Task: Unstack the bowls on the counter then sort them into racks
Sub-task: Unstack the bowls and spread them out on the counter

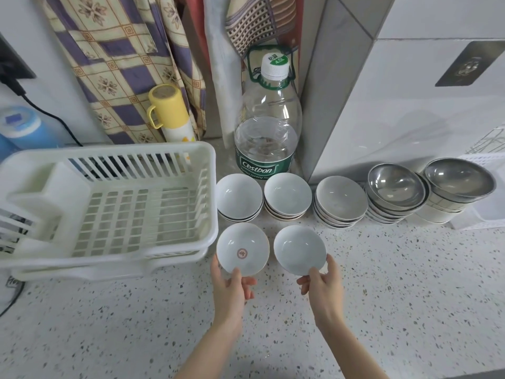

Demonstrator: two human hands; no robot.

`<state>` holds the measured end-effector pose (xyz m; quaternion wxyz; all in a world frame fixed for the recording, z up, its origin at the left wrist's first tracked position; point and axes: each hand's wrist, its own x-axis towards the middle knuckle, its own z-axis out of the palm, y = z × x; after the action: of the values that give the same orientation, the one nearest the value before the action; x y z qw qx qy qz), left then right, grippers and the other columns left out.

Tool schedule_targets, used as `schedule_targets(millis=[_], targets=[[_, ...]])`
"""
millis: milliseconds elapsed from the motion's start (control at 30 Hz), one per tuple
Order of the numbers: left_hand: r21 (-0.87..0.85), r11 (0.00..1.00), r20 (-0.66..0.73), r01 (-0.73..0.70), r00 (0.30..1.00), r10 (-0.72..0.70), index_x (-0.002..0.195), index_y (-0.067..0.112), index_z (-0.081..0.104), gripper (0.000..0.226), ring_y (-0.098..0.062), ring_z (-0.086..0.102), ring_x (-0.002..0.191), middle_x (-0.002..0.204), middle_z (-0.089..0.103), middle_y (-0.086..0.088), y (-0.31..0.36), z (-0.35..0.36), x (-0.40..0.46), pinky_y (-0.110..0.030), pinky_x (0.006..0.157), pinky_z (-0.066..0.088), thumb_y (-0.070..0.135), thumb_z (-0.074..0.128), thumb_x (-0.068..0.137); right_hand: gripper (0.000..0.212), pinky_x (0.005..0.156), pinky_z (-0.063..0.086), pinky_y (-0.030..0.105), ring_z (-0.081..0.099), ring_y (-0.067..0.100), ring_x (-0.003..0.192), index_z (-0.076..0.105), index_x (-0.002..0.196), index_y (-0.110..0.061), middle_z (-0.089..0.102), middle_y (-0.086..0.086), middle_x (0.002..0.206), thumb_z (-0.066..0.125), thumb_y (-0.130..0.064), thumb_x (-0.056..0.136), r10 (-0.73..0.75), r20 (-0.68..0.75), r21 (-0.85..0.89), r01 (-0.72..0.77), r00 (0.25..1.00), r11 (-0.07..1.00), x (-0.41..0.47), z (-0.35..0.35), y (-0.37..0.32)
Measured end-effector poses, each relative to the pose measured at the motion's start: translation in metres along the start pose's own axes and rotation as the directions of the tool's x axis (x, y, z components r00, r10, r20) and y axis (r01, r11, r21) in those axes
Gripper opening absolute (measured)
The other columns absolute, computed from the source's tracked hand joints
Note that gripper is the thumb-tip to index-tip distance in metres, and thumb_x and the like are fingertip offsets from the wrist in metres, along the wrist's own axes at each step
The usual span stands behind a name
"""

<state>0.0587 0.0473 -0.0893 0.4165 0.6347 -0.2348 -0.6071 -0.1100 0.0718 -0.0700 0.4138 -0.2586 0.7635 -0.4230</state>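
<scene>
My left hand (232, 288) grips the near rim of a white bowl with a red mark inside (242, 248), just right of the white plastic dish rack (109, 203). My right hand (323, 285) pinches the near rim of a plain white bowl (299, 248), tilted a little. Behind them stand three stacks of white bowls (239, 196) (287, 195) (340, 201). Further right are two stacks of steel bowls (395, 190) (459, 180). The rack holds no bowls.
A large clear water bottle (266, 132) stands behind the white stacks. A yellow-capped flask (172, 116) is behind the rack, with a blue appliance (21, 127) and black cable at far left. A second white rack (489, 157) shows at the right edge. Speckled counter (410, 296) spreads in front.
</scene>
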Motion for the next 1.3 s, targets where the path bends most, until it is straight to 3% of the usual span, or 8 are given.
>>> schedule_targets(millis=[533, 733, 833, 933, 1033, 1133, 1200, 1300], targets=[[-0.041, 0.999, -0.020, 0.013, 1.000, -0.014, 0.143, 0.051, 0.029, 0.055, -0.010, 0.050, 0.044, 0.069, 0.072, -0.011, -0.002, -0.002, -0.002, -0.026, 0.050, 0.051, 0.019, 0.050, 0.103, 0.055, 0.059, 0.040, 0.026, 0.056, 0.010, 0.048, 0.029, 0.146, -0.038, 0.075, 0.002, 0.076, 0.045, -0.014, 0.099, 0.064, 0.122, 0.076, -0.074, 0.990, 0.994, 0.000, 0.003, -0.005], [0.034, 0.999, 0.012, 0.004, 1.000, -0.004, 0.143, 0.043, 0.035, 0.047, -0.011, 0.039, 0.037, 0.073, 0.074, -0.014, 0.004, -0.009, 0.000, -0.028, 0.045, 0.047, 0.026, 0.052, 0.102, 0.057, 0.057, 0.043, 0.026, 0.054, 0.010, 0.052, 0.026, 0.148, -0.037, 0.076, -0.001, 0.078, 0.048, -0.020, 0.099, 0.098, 0.160, 0.031, -0.104, 0.982, 0.994, 0.003, -0.005, -0.007], [0.101, 0.993, -0.021, -0.054, 0.998, 0.056, 0.144, 0.046, 0.031, 0.052, -0.011, 0.038, 0.036, 0.068, 0.073, -0.010, 0.009, -0.018, -0.003, -0.028, 0.042, 0.043, 0.028, 0.054, 0.101, 0.054, 0.063, 0.046, 0.028, 0.062, 0.012, 0.074, 0.032, 0.147, -0.029, 0.071, 0.003, 0.077, 0.052, -0.024, 0.097, 0.081, 0.043, 0.011, -0.082, 0.996, 0.997, 0.002, -0.010, -0.010], [0.138, 0.979, -0.081, -0.153, 0.983, 0.165, 0.142, 0.040, 0.036, 0.048, -0.006, 0.043, 0.039, 0.066, 0.072, -0.004, 0.015, -0.024, -0.008, -0.026, 0.044, 0.042, 0.029, 0.055, 0.100, 0.034, 0.052, 0.042, 0.022, 0.058, -0.002, 0.057, 0.051, 0.130, -0.026, 0.062, 0.003, 0.068, 0.052, -0.023, 0.096, -0.023, -0.138, -0.020, 0.020, 0.990, 1.000, 0.002, -0.016, -0.019], [0.112, 0.965, -0.037, -0.237, 0.970, 0.242, 0.134, 0.047, 0.039, 0.042, -0.006, 0.042, 0.040, 0.073, 0.073, 0.000, 0.031, -0.015, -0.012, -0.024, 0.044, 0.041, 0.035, 0.058, 0.098, 0.023, 0.054, 0.040, 0.023, 0.058, -0.003, 0.057, 0.065, 0.113, -0.021, 0.063, 0.000, 0.068, 0.052, -0.024, 0.095, -0.092, -0.183, -0.039, 0.086, 0.979, 0.996, 0.012, -0.016, -0.036], [0.058, 0.979, 0.049, -0.196, 0.980, 0.194, 0.126, 0.056, 0.031, 0.049, -0.009, 0.042, 0.038, 0.081, 0.075, 0.000, 0.053, 0.003, -0.007, -0.022, 0.039, 0.037, 0.043, 0.064, 0.092, 0.025, 0.058, 0.039, 0.024, 0.055, 0.006, 0.063, 0.069, 0.109, -0.016, 0.064, -0.004, 0.067, 0.052, -0.027, 0.094, -0.053, -0.105, 0.017, 0.055, 0.993, 0.998, 0.030, -0.005, -0.055], [0.011, 0.996, 0.044, -0.084, 0.996, 0.083, 0.118, 0.053, 0.030, 0.048, -0.009, 0.047, 0.039, 0.084, 0.075, -0.001, 0.065, 0.016, 0.002, -0.022, 0.035, 0.032, 0.044, 0.068, 0.089, 0.030, 0.058, 0.038, 0.027, 0.049, 0.010, 0.061, 0.067, 0.114, -0.015, 0.066, -0.002, 0.069, 0.053, -0.033, 0.094, 0.018, -0.032, 0.054, -0.016, 0.999, 0.998, 0.042, 0.007, -0.064], [-0.002, 1.000, -0.012, -0.008, 1.000, 0.008, 0.087, 0.038, 0.047, 0.023, -0.009, 0.047, 0.037, 0.088, 0.077, -0.001, 0.078, 0.030, 0.016, -0.020, 0.033, 0.029, 0.045, 0.069, 0.088, 0.047, 0.049, 0.035, 0.025, 0.043, 0.013, 0.054, 0.055, 0.131, -0.010, 0.068, 0.000, 0.076, 0.053, -0.040, 0.094, 0.129, 0.040, 0.066, -0.131, 0.991, 0.989, 0.056, 0.022, -0.072]])
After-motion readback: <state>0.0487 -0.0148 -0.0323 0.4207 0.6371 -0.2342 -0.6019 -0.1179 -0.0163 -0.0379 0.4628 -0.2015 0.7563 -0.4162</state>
